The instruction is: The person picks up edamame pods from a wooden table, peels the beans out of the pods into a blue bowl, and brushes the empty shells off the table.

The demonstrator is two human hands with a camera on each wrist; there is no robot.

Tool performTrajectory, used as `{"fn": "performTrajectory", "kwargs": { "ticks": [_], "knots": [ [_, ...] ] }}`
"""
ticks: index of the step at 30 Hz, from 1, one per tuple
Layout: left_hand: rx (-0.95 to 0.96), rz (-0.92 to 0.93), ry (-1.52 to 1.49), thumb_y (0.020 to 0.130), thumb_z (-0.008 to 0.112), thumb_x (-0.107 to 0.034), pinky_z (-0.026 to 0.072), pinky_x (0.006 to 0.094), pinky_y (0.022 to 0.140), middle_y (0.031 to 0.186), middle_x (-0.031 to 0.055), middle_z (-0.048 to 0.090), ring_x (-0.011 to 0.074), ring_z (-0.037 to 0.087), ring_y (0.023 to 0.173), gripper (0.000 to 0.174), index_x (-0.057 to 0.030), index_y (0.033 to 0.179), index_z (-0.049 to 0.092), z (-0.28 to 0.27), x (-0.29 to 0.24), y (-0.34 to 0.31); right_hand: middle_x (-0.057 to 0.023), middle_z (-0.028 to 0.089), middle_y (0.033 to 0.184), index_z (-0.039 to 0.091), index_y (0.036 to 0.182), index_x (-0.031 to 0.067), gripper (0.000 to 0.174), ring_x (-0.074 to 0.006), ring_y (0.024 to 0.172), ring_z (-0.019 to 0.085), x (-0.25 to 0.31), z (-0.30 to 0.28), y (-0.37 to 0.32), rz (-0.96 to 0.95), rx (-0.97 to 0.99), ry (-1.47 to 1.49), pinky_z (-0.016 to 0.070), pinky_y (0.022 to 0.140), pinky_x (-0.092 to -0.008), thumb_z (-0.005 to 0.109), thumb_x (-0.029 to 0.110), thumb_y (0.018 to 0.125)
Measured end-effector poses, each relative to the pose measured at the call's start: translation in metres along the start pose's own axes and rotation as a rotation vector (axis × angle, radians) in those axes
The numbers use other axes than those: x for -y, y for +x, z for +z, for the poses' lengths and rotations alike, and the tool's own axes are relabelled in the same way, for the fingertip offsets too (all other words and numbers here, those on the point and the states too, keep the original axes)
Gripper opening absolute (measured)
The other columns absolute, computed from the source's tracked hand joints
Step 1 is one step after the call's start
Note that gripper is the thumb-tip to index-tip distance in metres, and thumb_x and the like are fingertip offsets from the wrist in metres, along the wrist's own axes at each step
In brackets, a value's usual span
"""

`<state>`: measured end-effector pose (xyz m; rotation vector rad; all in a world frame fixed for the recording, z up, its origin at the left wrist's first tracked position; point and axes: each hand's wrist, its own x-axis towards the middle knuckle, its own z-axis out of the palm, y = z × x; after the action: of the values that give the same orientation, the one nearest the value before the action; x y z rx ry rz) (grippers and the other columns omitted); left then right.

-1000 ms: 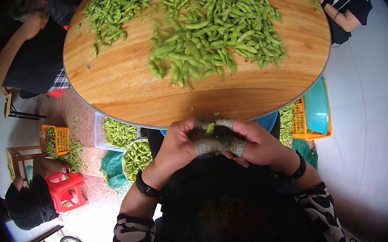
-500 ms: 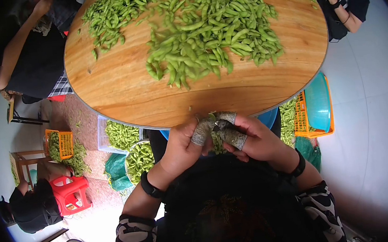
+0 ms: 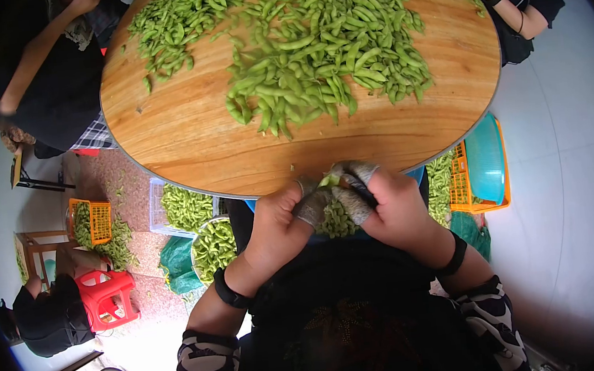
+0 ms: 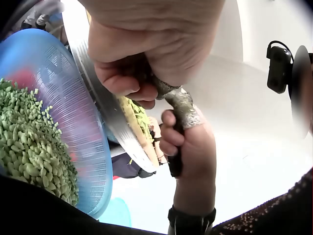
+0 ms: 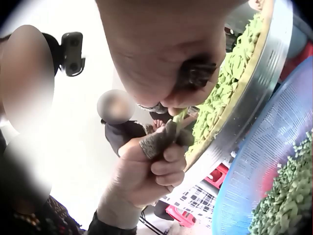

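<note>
Both hands meet just in front of the table edge, with grey coverings on thumbs and forefingers. My left hand (image 3: 272, 220) pinches a green soybean pod (image 3: 328, 180); the pod (image 5: 180, 117) also shows between covered fingertips in the right wrist view. My right hand (image 3: 403, 207) comes up against it from the other side, fingers curled round a small black tool (image 4: 175, 164) whose working end is hidden. Below the hands sits a blue colander (image 4: 95, 161) of shelled green beans (image 4: 29, 152); these beans (image 3: 336, 221) show between the wrists in the head view.
Heaps of soybean pods (image 3: 326, 47) cover much of the round wooden table (image 3: 185, 139). Crates and a basin of pods (image 3: 213, 247) stand at the left, an orange crate (image 3: 460, 187) at the right. Other people sit on both sides. A red stool (image 3: 107, 297) stands lower left.
The hands shift slightly and turn over the pod. Its green end disappears among the fingers, then shows again between them. Shelled beans below come into view. The person at right brings a hand to the table.
</note>
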<state>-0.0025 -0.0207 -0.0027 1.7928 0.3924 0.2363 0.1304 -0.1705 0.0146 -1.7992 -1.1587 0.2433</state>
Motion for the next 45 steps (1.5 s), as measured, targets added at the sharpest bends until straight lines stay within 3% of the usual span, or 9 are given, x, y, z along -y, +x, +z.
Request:
{"fn": "performTrajectory", "kwargs": {
  "ticks": [6,8,12,14,23,27,31,33,45],
  "knots": [
    [0.373,-0.020,-0.156,0.090,0.053,0.003,0.0441,0.0228,0.057,0.075,0.0011,0.061,0.0083,0.055,0.063,0.012,-0.0031,0.096,0.061,-0.019,-0.021,-0.011,-0.0055,0.060,0.075,0.063,0.105,0.0024,0.023,-0.0158,0.069,0.060,-0.015,-0.014,0.006,0.007,0.348,0.325,0.0489,0.062,-0.0328,0.069,0.012,0.084],
    [0.542,-0.077,-0.268,0.091,0.052,0.002,0.0413,0.0224,0.055,0.074,0.0000,0.060,0.0075,0.053,0.062,0.013,-0.0038,0.100,0.060,-0.020,-0.025,-0.014,-0.0097,0.061,0.074,0.063,0.099,0.0019,0.021,-0.0108,0.067,0.059,-0.010,-0.026,0.010,0.518,0.689,0.562,0.0464,0.059,-0.0293,0.070,0.018,0.086],
    [0.420,-0.159,-0.386,0.091,0.054,0.001,0.0420,0.0228,0.055,0.072,-0.0013,0.059,0.0061,0.052,0.062,0.011,-0.0035,0.099,0.060,-0.024,-0.029,-0.017,-0.0131,0.062,0.078,0.063,0.097,0.0016,0.020,-0.0191,0.066,0.062,-0.012,-0.006,-0.004,0.411,0.522,0.663,0.0489,0.059,-0.0311,0.070,0.014,0.083],
    [0.160,-0.136,-0.134,0.090,0.057,0.000,0.0436,0.0256,0.055,0.071,0.0041,0.061,0.0134,0.056,0.060,0.005,-0.0026,0.092,0.061,-0.028,-0.019,-0.018,-0.0169,0.063,0.085,0.061,0.093,0.0008,0.020,-0.0301,0.067,0.063,-0.009,0.002,-0.009,-0.136,0.221,-0.068,0.0507,0.060,-0.0353,0.070,0.010,0.078],
    [0.099,0.357,0.260,0.076,0.070,-0.002,0.0482,0.0346,0.056,0.072,0.0131,0.060,0.0344,0.061,0.067,0.012,-0.0038,0.084,0.062,-0.021,-0.021,-0.020,-0.0128,0.061,0.075,0.060,0.091,0.0004,0.022,-0.0224,0.056,0.061,0.005,0.010,-0.007,0.249,0.368,0.434,0.0491,0.052,-0.0333,0.071,0.017,0.083],
    [0.307,0.147,-0.212,0.084,0.064,0.001,0.0474,0.0257,0.053,0.073,0.0041,0.062,0.0155,0.061,0.059,0.012,-0.0035,0.095,0.064,-0.025,-0.024,-0.018,-0.0020,0.061,0.072,0.061,0.093,0.0004,0.021,-0.0117,0.058,0.058,0.009,0.003,0.002,0.725,0.487,1.043,0.0468,0.054,-0.0286,0.066,0.020,0.089],
    [0.264,-0.006,-0.398,0.090,0.059,0.000,0.0457,0.0204,0.053,0.071,-0.0002,0.061,0.0068,0.057,0.059,0.012,-0.0028,0.100,0.064,-0.034,-0.010,-0.022,-0.0057,0.061,0.072,0.063,0.096,0.0010,0.021,-0.0185,0.065,0.062,-0.005,0.007,0.001,0.411,0.411,0.553,0.0488,0.059,-0.0317,0.069,0.018,0.086],
    [0.070,0.068,-0.390,0.092,0.058,-0.002,0.0437,0.0192,0.052,0.069,-0.0006,0.060,0.0065,0.056,0.060,0.008,-0.0023,0.099,0.063,-0.047,-0.003,-0.031,-0.0126,0.062,0.079,0.064,0.098,0.0019,0.023,-0.0296,0.075,0.063,-0.006,0.005,0.003,-0.140,0.183,-0.044,0.0497,0.065,-0.0373,0.071,0.016,0.082],
    [-0.933,-0.141,0.997,0.084,0.074,-0.033,0.0485,0.0318,0.056,0.066,0.0089,0.064,0.0178,0.061,0.058,0.032,-0.0031,0.092,0.064,-0.154,0.055,-0.070,-0.0222,0.064,0.088,0.061,0.102,-0.0012,0.026,-0.0417,0.080,0.063,-0.059,-0.005,0.080,0.058,-0.114,-0.549,0.0514,0.072,-0.0420,0.067,0.006,0.078]
  ]
}}
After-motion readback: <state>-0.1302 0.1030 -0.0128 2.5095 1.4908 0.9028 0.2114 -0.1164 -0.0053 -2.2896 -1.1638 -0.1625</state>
